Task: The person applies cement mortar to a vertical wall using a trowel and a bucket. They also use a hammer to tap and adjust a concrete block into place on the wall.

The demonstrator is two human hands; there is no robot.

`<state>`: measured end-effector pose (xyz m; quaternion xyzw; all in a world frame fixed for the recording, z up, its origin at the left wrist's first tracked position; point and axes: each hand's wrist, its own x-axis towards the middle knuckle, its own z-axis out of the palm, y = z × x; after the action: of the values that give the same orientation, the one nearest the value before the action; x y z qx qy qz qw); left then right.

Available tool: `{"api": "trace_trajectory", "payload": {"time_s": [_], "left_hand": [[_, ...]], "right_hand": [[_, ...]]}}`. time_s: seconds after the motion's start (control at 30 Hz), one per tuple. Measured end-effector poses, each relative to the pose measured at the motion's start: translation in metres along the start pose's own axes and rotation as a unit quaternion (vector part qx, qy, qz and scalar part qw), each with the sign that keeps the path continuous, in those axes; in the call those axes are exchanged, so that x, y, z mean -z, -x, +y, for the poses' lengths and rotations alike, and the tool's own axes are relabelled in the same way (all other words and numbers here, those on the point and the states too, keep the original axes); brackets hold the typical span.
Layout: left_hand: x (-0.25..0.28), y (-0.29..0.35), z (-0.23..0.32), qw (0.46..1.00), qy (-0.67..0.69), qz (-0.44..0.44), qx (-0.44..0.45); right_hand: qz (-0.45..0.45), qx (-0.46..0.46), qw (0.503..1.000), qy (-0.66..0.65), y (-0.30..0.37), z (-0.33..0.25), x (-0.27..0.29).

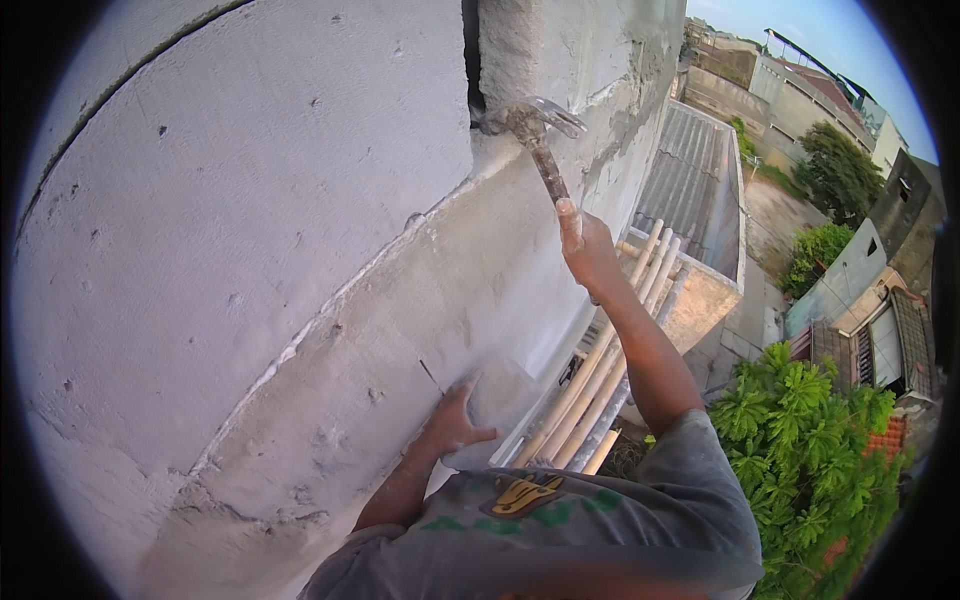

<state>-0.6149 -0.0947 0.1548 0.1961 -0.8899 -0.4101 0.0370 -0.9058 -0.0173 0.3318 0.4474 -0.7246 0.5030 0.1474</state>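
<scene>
My right hand is wrapped round the handle of a claw hammer, its thumb lying along the handle. The hammer's head is spattered with mortar. Its striking end is at the lower end of a dark vertical gap between two wall blocks, while the claw points right. Lower down, my left hand is against the wall with thumb and fingers apart. Beside it and partly under the thumb is a pale grey, block-like piece; whether that hand grips it, I cannot tell.
The large grey block wall fills the left, with a rough mortar ledge crossing it diagonally. Bamboo poles run along the wall on my right, high above the ground. Below are a corrugated roof, a leafy tree and houses.
</scene>
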Motion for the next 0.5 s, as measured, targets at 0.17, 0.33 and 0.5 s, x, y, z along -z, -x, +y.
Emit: {"api": "trace_trajectory", "payload": {"time_s": [0.17,0.33,0.5], "left_hand": [[0.008,0.007,0.003,1.000,0.005,0.010,0.021],[0.011,0.009,0.011,1.000,0.009,0.009,0.002],[0.008,0.002,0.009,1.000,0.001,0.018,0.008]], "right_hand": [[-0.081,-0.206,0.941,-0.258,0.005,-0.049,0.025],[0.101,-0.091,0.915,-0.380,0.022,-0.055,0.029],[-0.062,-0.162,0.967,-0.185,0.011,-0.020,0.009]]}}
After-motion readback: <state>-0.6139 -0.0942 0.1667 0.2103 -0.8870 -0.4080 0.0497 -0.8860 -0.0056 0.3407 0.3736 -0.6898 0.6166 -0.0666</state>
